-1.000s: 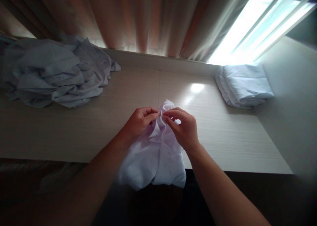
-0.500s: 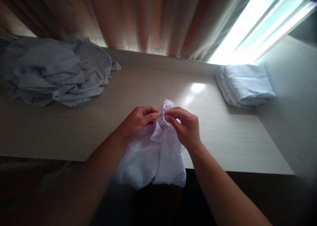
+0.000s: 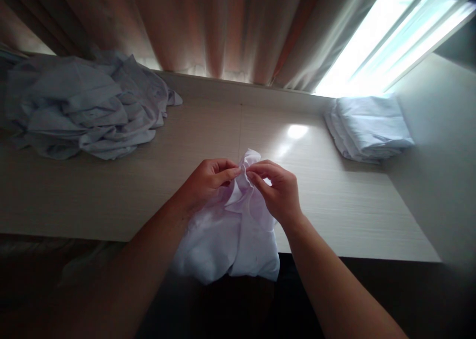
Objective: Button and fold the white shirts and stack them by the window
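Observation:
A white collared shirt lies at the front edge of the table, its lower part hanging past that edge. My left hand pinches the shirt's collar area between thumb and forefinger. Close on its right, my right hand pinches the same band of cloth, thumb and fingertips pressed together. The fingertips of both hands nearly meet at the collar. Whether a button sits between them cannot be made out. Below the hands the collar points and the front of the shirt show.
A loose heap of white garments covers the left back of the table. On the right stands a neat stack of folded white cloth, beside a pale wall. A pleated curtain hangs behind, with a bright window at its right.

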Motion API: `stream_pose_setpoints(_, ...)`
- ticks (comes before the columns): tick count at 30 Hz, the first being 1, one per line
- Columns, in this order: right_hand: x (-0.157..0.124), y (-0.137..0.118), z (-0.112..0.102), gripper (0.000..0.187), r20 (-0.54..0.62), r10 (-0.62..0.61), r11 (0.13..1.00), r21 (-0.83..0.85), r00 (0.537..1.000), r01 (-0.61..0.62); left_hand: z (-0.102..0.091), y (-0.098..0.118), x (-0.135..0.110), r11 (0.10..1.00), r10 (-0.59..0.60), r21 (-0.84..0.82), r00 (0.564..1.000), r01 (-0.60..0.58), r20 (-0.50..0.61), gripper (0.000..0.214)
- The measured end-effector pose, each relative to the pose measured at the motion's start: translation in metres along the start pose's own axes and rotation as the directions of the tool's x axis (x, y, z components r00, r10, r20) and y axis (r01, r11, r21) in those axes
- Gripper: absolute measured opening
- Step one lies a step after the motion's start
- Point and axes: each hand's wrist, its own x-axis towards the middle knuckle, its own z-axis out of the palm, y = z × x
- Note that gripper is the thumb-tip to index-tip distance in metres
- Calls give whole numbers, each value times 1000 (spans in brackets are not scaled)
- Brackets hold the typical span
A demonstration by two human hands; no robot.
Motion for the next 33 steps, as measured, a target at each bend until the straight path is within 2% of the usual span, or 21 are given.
stream_pose_setpoints(9, 1, 2, -2, 7, 7, 3, 1000, -31, 1000, -3, 1, 1, -1, 998, -6, 62, 1000, 5, 16, 28)
stream_pose_setpoints(20, 1, 0, -3, 6, 18, -24, 999, -38, 1000, 25, 9, -2, -1, 999, -35, -17, 999, 35, -2, 31)
stream_pose_setpoints(28, 2, 1, -7, 7, 91, 11, 997, -71, 996, -5, 8, -5, 1, 999, 1, 41, 1000, -1, 6, 34)
stream_pose_setpoints(33, 3, 2, -10, 6, 135, -11, 996, -87, 991, 23, 8, -7, 0, 997, -32, 71, 999, 31, 16, 33)
